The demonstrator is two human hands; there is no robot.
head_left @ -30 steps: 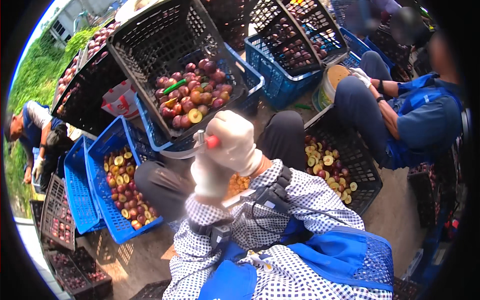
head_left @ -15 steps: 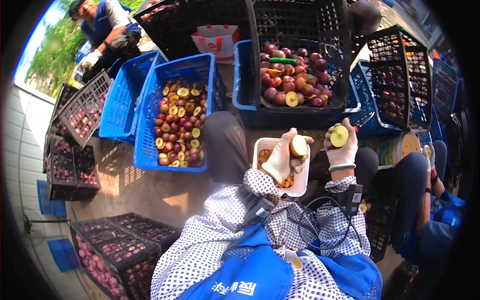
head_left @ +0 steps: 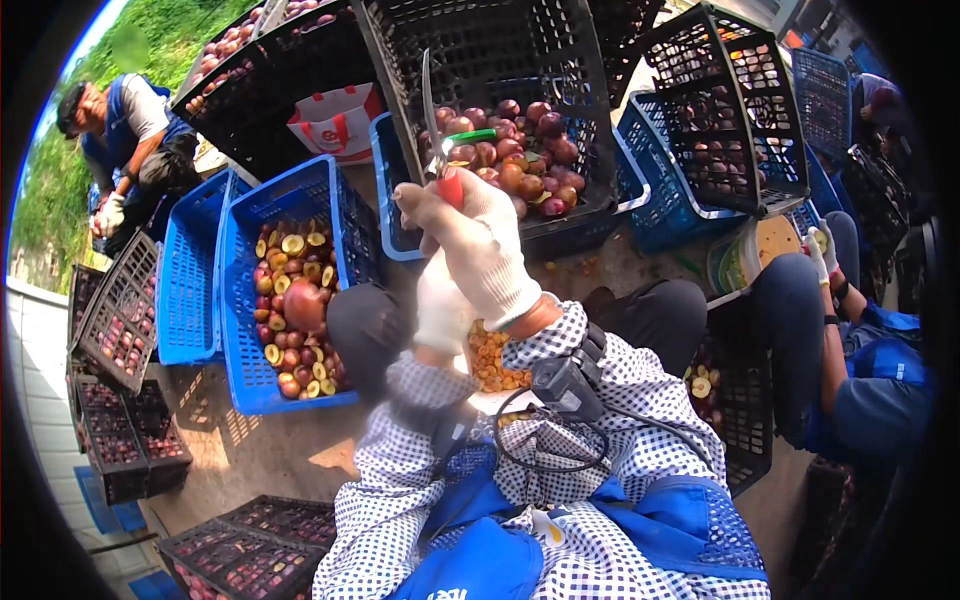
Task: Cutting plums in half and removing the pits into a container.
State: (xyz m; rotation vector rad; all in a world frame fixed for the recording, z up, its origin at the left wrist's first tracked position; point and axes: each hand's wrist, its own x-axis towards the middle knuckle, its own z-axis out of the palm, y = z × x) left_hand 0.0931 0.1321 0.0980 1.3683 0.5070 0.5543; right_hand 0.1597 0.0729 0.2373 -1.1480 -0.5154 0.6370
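Observation:
My right hand [head_left: 487, 245], in a white knit glove, is closed round the red handle of a knife [head_left: 430, 110] whose narrow curved blade points up. My left hand [head_left: 440, 305], gloved too, crosses just behind it. Motion blurs it and the right hand covers its fingers. A smeared reddish plum piece [head_left: 305, 307] shows in mid-air above the blue crate [head_left: 290, 404], which holds many cut plum halves [head_left: 292, 244]. Below my wrists, a white tub [head_left: 500, 402] between my legs contains orange-brown pits and scraps [head_left: 490, 362].
Ahead, a tilted black crate [head_left: 470, 45] of whole plums, with a green-handled tool [head_left: 472, 137] on them, rests over a blue crate. Black plum crates [head_left: 250, 545] stand left and behind. One co-worker [head_left: 140, 140] sits far left, another [head_left: 860, 340] close on my right beside a bucket [head_left: 735, 260].
Both hands have moved left and up and now cross. The plum halves they held are no longer visible in them, and a plum piece appears above the blue crate. The view has shifted.

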